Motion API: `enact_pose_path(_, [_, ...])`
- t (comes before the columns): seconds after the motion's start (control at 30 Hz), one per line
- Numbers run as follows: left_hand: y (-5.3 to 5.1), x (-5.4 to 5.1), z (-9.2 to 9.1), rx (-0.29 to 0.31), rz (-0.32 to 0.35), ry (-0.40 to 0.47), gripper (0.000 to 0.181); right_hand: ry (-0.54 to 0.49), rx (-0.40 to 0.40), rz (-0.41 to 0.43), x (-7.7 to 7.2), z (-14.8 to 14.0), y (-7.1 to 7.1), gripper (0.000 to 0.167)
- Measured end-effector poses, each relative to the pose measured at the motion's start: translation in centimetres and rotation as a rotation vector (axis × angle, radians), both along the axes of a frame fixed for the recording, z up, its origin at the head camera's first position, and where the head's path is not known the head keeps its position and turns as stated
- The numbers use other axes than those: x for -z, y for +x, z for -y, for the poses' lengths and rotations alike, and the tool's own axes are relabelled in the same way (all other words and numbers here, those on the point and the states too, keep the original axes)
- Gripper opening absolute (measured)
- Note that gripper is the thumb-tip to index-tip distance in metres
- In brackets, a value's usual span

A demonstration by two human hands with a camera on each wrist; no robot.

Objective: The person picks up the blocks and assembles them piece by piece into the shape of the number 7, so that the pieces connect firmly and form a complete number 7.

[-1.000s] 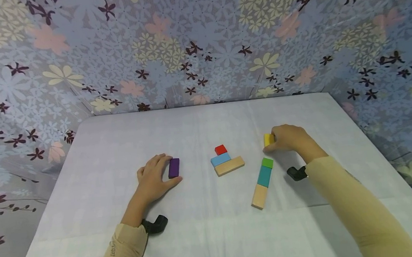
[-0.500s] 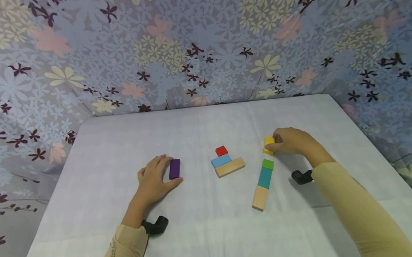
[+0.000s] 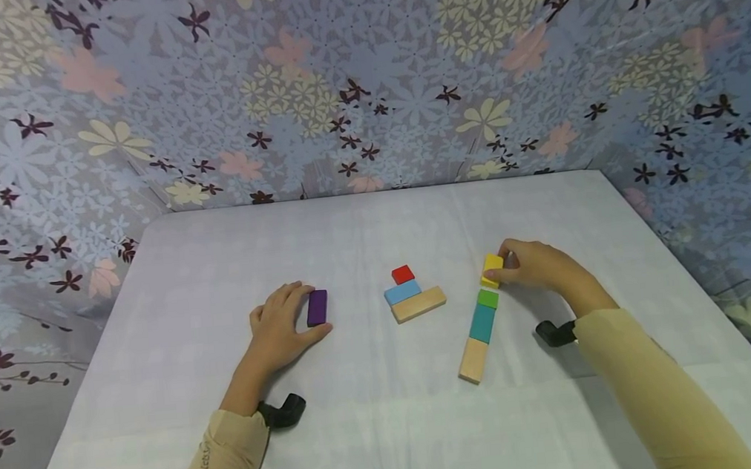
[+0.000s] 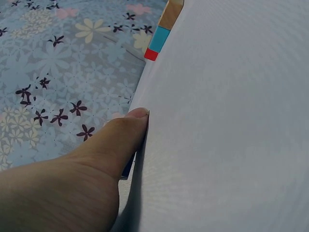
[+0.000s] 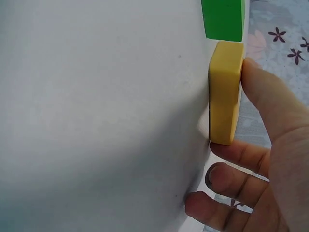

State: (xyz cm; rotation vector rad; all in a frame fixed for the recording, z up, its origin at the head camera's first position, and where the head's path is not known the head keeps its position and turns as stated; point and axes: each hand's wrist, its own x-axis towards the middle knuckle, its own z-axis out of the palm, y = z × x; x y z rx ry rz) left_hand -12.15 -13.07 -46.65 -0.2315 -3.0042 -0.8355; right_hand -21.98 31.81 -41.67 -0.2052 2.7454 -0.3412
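Closer in, the left hand [image 3: 283, 328] is curling round the purple block [image 3: 317, 308], lying on the cloth [image 3: 378, 413]. Then the green block [image 3: 487, 298] is sitting over right, and just past it the right hand [image 3: 538, 269] is pinching the yellow block [image 3: 493, 263].

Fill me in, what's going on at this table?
A person's right hand grips a yellow block just past the green block, with a narrow gap between them. The green block ends a row with a teal block and a wooden block. The left hand curves around a purple block; whether it grips it is unclear. Between the hands, a red block, a light blue block and a second wooden block form a separate group.
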Motion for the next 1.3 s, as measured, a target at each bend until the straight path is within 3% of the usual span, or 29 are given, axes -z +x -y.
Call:
enact_pose_path(0.47, [-0.1,-0.3,-0.2,-0.008,0.013,0.000,0.074,0.015,-0.079,-0.032,0.1,0.2,0.3,0.080])
enact_pose_path(0.8, [-0.3,-0.2,-0.2,-0.005,0.000,0.001,0.074,0.010,-0.084,-0.050,-0.1,0.2,0.1,0.078])
enact_pose_path(0.97, [-0.4,-0.1,-0.3,-0.005,0.000,-0.001,0.074,0.002,-0.096,-0.116,-0.1,0.2,-0.1,0.077])
enact_pose_path(1.13, [-0.4,-0.1,-0.4,-0.007,0.001,0.001,0.074,0.020,-0.159,-0.203,-0.5,0.8,-0.4,0.073])
enact_pose_path(1.3, [-0.5,-0.1,-0.4,-0.010,0.002,0.001,0.074,0.001,-0.198,-0.226,-0.9,2.2,-0.8,0.069])
